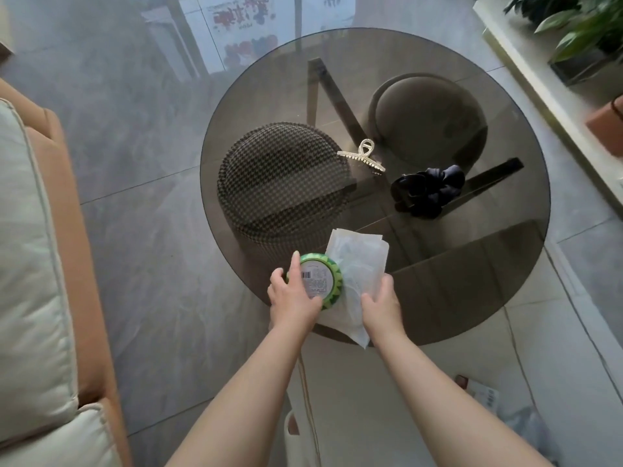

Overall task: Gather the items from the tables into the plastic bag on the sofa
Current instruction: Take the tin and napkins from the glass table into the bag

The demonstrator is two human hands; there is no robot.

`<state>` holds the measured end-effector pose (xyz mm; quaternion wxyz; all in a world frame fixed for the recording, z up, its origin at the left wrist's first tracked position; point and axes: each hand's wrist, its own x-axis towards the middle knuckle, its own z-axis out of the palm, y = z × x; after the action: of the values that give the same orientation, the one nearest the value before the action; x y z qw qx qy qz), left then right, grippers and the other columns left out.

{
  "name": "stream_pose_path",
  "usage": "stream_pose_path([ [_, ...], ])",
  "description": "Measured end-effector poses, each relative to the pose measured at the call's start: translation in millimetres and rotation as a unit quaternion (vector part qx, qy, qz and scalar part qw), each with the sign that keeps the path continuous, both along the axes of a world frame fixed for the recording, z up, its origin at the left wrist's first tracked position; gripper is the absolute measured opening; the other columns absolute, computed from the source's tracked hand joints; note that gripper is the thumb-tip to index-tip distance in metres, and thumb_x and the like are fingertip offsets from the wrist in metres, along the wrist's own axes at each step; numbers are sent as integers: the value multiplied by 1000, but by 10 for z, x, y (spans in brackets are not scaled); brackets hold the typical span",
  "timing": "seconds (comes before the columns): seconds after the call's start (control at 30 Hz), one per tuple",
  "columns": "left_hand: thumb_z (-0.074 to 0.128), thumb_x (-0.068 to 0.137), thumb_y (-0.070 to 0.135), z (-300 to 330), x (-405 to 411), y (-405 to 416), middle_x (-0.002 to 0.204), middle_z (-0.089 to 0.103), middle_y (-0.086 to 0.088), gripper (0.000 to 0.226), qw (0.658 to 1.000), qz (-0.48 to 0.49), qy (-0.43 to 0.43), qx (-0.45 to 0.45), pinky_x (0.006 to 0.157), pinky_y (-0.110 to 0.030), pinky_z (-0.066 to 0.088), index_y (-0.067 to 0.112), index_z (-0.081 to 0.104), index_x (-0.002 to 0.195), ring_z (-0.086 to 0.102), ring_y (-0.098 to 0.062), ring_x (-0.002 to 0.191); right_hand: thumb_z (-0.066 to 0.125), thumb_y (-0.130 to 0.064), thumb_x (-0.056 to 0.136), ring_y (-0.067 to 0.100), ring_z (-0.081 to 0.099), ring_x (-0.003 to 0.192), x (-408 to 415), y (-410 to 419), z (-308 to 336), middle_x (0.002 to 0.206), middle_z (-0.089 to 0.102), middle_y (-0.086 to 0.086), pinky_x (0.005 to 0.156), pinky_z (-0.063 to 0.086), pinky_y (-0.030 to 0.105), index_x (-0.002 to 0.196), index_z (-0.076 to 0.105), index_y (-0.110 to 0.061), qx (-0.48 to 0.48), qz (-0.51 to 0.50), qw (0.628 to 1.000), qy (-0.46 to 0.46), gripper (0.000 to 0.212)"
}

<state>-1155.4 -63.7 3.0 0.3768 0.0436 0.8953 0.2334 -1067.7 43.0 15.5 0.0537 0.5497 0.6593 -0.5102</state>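
Below, the left hand (pixel 294 294) gripped a green tin (pixel 320 281) at the glass table's (pixel 472 281) near edge. Just beside it, the right hand (pixel 381 305) pinched a clear packet (pixel 357 261). Beyond both hands lay a clip (pixel 362 156) and scrunchie (pixel 428 190).

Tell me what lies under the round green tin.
The green tin, held by the left hand, overlaps a white packet on the glass table. What the tin covers stays hidden.
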Motion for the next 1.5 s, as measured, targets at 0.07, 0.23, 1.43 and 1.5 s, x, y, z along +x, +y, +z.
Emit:
stream_pose_path([
  [0.07,66,78,32,13,-11,18,158,-9,-4,98,994,-109,28,-14,113,-49,28,42,-1,148,-1,-31,146,38,-2,89,30,55,97,-25,-44,44,112,59,13,78,43,32,124,41,-15,11,23,1000,9,39],
  [0.23,72,75,41,-6,-4,-41,156,-4,-5,107,981,-175,42,-78,110,-47,33,34,-5,149,5,-33,144,42,-2,89,20,51,96,-27,-181,130,107,55,1,80,40,28,130,42,-18,11,56,998,20,44],
  [1.43,62,74,60,2013,366,-5603,151,20,-10,104,913,358,147,-132,110,-38,28,23,4,152,30,-33,134,63,-10,86,24,63,81,-895,-4894,1810,87,65,7,75,52,39,78,52,-21,-119,349,913,178,17],
  [1.5,62,73,60,1945,533,-5930,153,17,-12,104,904,386,122,-137,111,-39,29,24,4,152,29,-34,135,64,-13,85,24,63,82,-832,-5237,1745,86,66,5,76,52,38,77,52,-21,-103,382,904,163,17],
])
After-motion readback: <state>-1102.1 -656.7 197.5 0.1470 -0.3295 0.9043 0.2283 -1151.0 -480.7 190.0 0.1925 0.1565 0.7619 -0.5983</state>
